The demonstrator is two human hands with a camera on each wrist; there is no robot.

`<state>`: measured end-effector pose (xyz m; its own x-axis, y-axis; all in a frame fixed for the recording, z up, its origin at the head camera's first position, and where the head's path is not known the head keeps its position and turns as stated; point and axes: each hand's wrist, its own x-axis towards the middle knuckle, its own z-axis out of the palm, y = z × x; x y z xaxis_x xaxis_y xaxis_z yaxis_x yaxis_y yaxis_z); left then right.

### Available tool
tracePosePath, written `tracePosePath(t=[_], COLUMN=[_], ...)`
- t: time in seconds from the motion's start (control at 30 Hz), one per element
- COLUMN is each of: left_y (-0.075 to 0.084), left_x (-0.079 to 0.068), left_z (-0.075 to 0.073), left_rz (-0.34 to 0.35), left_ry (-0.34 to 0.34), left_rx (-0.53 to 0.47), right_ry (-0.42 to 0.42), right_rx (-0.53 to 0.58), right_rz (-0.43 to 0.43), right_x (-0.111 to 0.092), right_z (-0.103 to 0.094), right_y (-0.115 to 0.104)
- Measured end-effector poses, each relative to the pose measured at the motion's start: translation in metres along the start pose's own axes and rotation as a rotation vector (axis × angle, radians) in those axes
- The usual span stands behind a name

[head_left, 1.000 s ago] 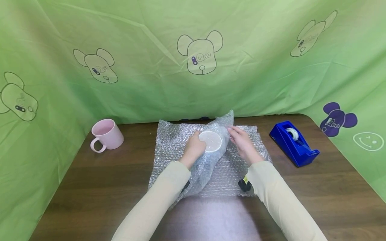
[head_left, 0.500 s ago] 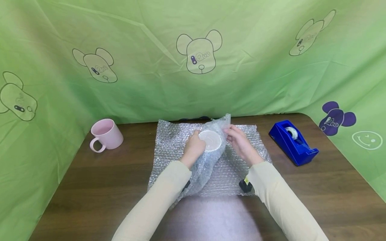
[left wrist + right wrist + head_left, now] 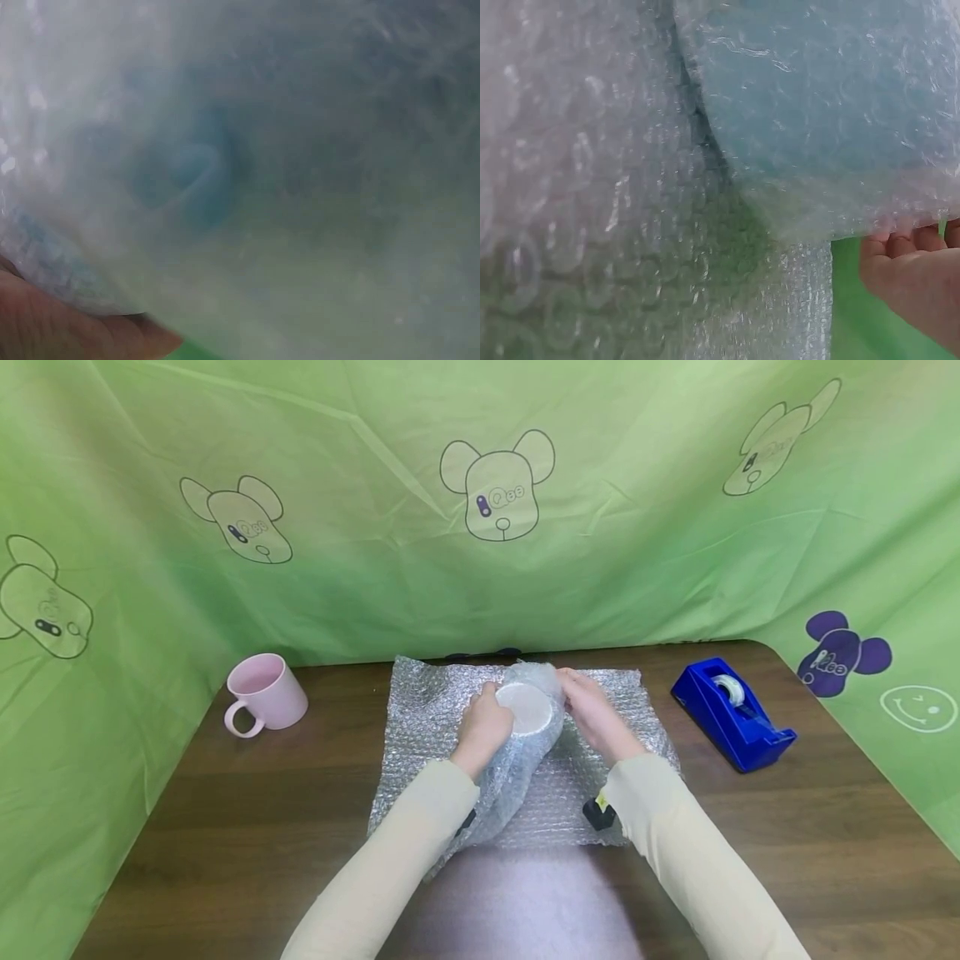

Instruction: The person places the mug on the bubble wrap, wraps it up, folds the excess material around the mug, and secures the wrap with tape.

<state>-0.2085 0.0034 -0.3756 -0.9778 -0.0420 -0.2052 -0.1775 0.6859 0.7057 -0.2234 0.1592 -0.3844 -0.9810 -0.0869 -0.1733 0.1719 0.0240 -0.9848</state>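
A sheet of bubble wrap [image 3: 422, 727] lies on the table, partly rolled around a cup-like thing whose round pale end [image 3: 527, 710] faces up. Through the film its side looks light blue [image 3: 817, 97] in the right wrist view, and a curved blue shape [image 3: 206, 180] shows blurred in the left wrist view. My left hand [image 3: 483, 728] grips the wrapped bundle from the left, thumb at the round end. At the bundle's upper right, my right hand [image 3: 592, 710] pinches the wrap's edge, fingertips curled over it. The underside of the bundle is hidden.
A pink mug [image 3: 277, 697] stands at the back left of the wooden table [image 3: 255, 827]. To the right sits a blue tape dispenser [image 3: 723, 718] with a roll of clear tape. A green printed cloth [image 3: 360, 568] hangs behind and along both sides.
The raised corner of wrap has come down and folded in against the bundle. My right hand has moved slightly left with it, while my left hand keeps its hold.
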Motion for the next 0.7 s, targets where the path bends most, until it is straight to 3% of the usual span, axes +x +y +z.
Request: tracePosePath(t=[0.1,0.7], left_y=[0.001,0.002], left_x=[0.000,0.001], left_z=[0.000,-0.001], left_rz=[-0.007,-0.026], left_ry=[0.000,-0.002], left_rx=[-0.005,0.006], right_ry=[0.020,-0.085], right_rx=[-0.061,-0.367], right_rz=[-0.011,-0.064], right_x=[0.000,-0.003], right_z=[0.001,0.011], right_y=[0.001,0.001])
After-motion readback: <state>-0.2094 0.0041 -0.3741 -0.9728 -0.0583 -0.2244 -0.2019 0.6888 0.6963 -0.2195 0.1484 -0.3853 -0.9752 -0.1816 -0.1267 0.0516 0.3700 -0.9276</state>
